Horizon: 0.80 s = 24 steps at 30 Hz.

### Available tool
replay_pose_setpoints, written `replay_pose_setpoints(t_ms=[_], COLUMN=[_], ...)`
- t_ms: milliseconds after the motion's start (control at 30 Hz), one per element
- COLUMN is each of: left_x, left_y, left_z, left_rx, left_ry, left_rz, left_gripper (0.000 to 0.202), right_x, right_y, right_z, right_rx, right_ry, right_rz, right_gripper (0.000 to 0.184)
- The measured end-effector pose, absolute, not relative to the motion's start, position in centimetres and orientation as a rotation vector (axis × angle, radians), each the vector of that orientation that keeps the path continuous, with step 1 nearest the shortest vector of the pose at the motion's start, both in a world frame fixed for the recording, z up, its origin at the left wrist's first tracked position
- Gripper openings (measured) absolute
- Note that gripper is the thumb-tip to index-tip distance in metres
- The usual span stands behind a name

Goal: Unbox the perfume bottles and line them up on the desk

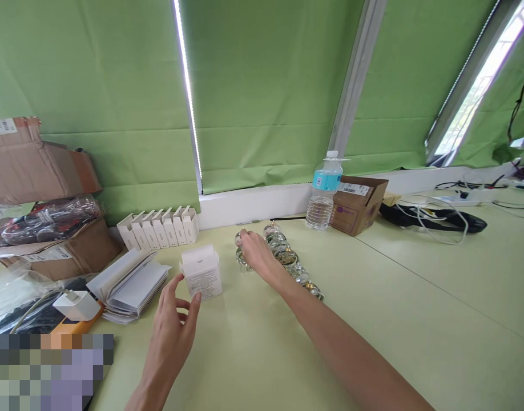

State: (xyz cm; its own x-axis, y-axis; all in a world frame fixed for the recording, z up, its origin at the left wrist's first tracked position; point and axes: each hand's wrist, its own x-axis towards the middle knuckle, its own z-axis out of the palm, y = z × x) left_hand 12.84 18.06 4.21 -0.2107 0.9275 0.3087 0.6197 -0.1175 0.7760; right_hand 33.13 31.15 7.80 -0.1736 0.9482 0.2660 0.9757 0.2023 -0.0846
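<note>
My left hand [173, 328] pinches the lower edge of a small white box [202, 273] that stands upright on the pale green table [394, 297], its lid flap up. My right hand [257, 254] reaches farther out and its fingers close around a small clear glass item [240, 251] at the near end of a row of shiny glass and gold pieces [290, 260]. What exactly the right fingers grip is partly hidden by the hand.
A row of several white boxes [159, 228] lines the wall. A stack of flat white cartons [129, 285], a white charger [77, 305] and cardboard boxes [39, 171] crowd the left. A water bottle [325, 191], a brown box [358, 204] and cables [433, 220] sit at the back right.
</note>
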Motion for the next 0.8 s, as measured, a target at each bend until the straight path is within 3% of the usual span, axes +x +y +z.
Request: replay_pose_setpoints(t_ms=[200,533,800], left_x=[12.7,13.4,14.4], left_y=[17.8,16.4,15.8], left_z=[4.5,5.0,5.0], left_rx=[1.669,1.945,1.747], left_ry=[1.869,1.726,1.631], left_rz=[1.375,1.526,1.268], left_gripper=[0.063,0.034,0.049], right_x=[32.9,33.1,31.1], right_y=[30.5,27.3,21.8], right_z=[8.7,13.5,16.1], right_rx=[-1.81,-1.658,-1.379], right_ry=[-2.191,-2.088,-2.144], right_rz=[-0.186,-0.266,0.046], right_gripper=[0.033,0.026,0.023])
